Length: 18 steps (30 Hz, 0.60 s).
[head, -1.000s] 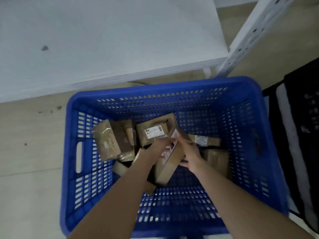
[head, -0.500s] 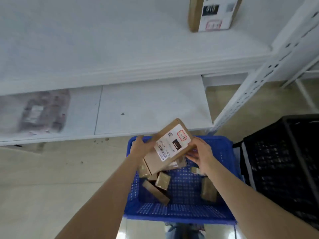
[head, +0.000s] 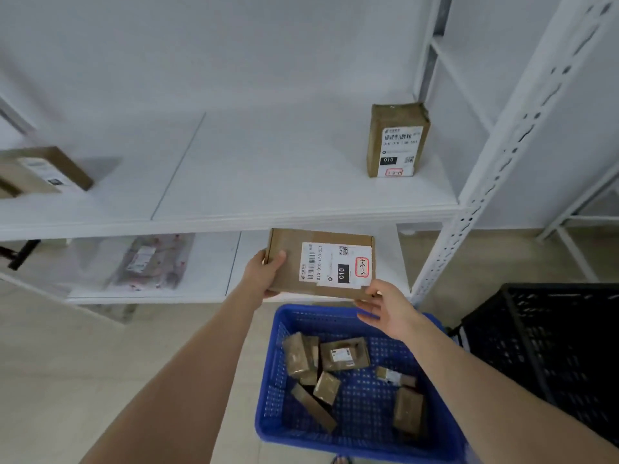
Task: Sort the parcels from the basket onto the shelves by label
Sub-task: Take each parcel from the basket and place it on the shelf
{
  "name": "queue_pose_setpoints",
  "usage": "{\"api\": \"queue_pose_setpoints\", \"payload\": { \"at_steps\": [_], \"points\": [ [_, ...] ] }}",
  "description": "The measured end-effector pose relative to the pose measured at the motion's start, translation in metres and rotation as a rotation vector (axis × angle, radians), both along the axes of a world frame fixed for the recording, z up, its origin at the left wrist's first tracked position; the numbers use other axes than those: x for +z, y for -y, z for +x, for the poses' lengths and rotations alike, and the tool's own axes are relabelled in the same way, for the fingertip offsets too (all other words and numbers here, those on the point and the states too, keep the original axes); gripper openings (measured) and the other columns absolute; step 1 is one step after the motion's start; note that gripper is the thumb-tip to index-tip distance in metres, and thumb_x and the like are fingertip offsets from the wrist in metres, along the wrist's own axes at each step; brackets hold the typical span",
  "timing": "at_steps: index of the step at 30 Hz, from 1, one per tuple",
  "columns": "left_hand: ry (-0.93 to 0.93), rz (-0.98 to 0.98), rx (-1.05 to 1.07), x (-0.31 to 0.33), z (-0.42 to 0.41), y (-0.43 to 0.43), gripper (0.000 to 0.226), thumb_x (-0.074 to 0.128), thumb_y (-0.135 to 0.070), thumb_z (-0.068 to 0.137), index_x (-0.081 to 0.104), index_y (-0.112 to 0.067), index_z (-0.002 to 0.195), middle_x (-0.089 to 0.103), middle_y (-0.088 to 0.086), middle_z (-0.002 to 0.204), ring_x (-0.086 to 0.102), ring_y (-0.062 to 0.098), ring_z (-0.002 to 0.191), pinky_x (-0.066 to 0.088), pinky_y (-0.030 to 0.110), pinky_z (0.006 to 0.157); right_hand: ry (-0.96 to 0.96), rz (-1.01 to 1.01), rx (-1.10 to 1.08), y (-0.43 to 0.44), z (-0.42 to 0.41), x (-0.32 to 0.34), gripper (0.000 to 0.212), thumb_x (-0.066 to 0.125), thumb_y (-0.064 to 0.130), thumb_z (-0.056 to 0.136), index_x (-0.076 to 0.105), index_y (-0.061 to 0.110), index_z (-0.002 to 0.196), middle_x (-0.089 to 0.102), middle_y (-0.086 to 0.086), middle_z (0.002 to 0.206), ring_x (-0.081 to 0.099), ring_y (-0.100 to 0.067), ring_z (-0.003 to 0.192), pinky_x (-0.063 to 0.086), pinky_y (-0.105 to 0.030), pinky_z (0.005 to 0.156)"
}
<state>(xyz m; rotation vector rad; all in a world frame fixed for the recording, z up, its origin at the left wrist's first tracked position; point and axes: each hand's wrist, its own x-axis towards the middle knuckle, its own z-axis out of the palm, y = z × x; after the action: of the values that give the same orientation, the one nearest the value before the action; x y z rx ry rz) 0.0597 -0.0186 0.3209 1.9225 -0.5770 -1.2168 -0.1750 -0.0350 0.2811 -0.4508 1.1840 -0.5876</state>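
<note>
One parcel (head: 321, 262), label up — left fingers (head: 279, 257) wrap its left edge, right fingers (head: 374, 292) pinch its near corner

Two baskets (blue basket (head: 268, 396) near, black basket (head: 552, 346) right). Two shelf boards (head: 268, 169). Cardboard: one held parcel (head: 321, 262), two shelved parcels (head: 397, 139), about seven basket parcels (head: 345, 354). One plastic packet (head: 147, 262), left.
</note>
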Motion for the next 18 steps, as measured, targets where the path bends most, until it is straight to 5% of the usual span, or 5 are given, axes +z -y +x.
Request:
{"api": "queue_pose_setpoints", "payload": {
  "at_steps": [5,11,15,18],
  "points": [
    [0.097,-0.145,-0.15,0.07,0.003,0.005,0.033,0.058,-0.031,0.093,0.057,-0.024,0.125,0.061,0.001,0.106,0.057,0.019,0.093,0.049,0.027,0.073,-0.055,-0.183,0.066,0.003,-0.006,0.044,0.029,0.063,0.038,0.089,0.057,0.015,0.106,0.067,-0.01,0.092,0.065,-0.028,0.092,0.055,-0.04,0.08],
    [0.159,-0.3,0.054,0.113,-0.008,0.008,0.067,0.071,-0.033,0.083,0.04,-0.015,0.14,0.055,0.006,0.122,0.057,0.023,0.107,0.048,0.038,0.096,0.072,-0.201,0.123,-0.011,-0.004,0.074,0.038,0.073,0.024,0.083,0.058,0.007,0.113,0.071,-0.016,0.103,0.069,-0.029,0.096,0.059,-0.039,0.077],
    [-0.01,-0.186,-0.072,0.121,-0.033,-0.008,0.036,0.062,-0.033,0.091,0.052,-0.013,0.119,0.067,0.006,0.107,0.065,0.02,0.087,0.055,0.036,0.073,0.216,-0.188,0.022,-0.016,0.011,0.095,0.032,0.069,0.017,0.087,0.054,0.007,0.113,0.069,-0.017,0.106,0.067,-0.029,0.101,0.056,-0.041,0.086],
    [-0.007,-0.167,-0.15,0.125,-0.041,-0.02,0.031,0.058,-0.036,0.093,0.053,-0.018,0.117,0.068,0.002,0.1,0.066,0.02,0.087,0.055,0.04,0.072,0.245,-0.189,-0.014,-0.019,0.015,0.108,0.034,0.068,0.012,0.087,0.051,0.006,0.116,0.066,-0.018,0.106,0.066,-0.03,0.099,0.055,-0.042,0.087]
  ]
}}
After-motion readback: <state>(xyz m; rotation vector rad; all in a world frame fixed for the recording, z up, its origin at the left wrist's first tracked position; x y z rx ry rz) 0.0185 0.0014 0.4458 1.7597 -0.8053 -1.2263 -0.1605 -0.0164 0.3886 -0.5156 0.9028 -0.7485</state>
